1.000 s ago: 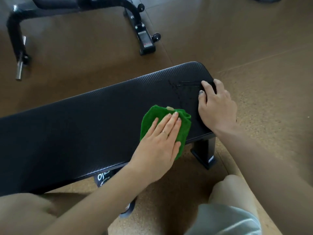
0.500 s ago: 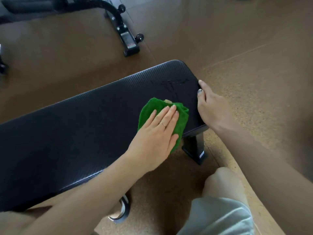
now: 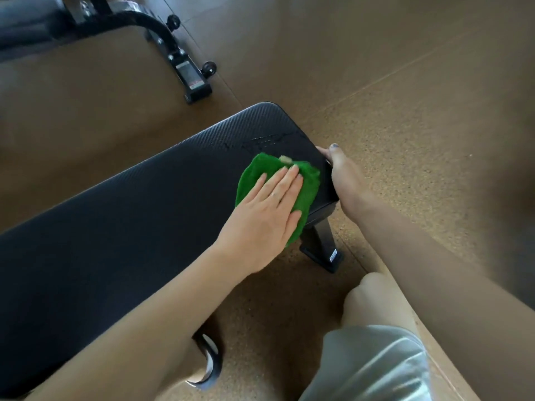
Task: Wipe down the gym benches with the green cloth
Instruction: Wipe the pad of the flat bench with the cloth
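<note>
A long black padded gym bench runs from the lower left to the middle of the head view. The green cloth lies near the bench's right end, hanging a little over the near edge. My left hand presses flat on the cloth, fingers together and stretched out. My right hand grips the right end edge of the bench pad, thumb up by the top corner. Faint wet streaks show on the pad just beyond the cloth.
A second bench with a black curved frame and a wheeled foot stands at the upper left. The black foot of the near bench rests on the brown speckled floor. My knee in grey shorts is at the lower right.
My right hand has slid off the top of the pad to its right end edge. My left hand stays pressed flat on the cloth near the bench end. The view has shifted.
</note>
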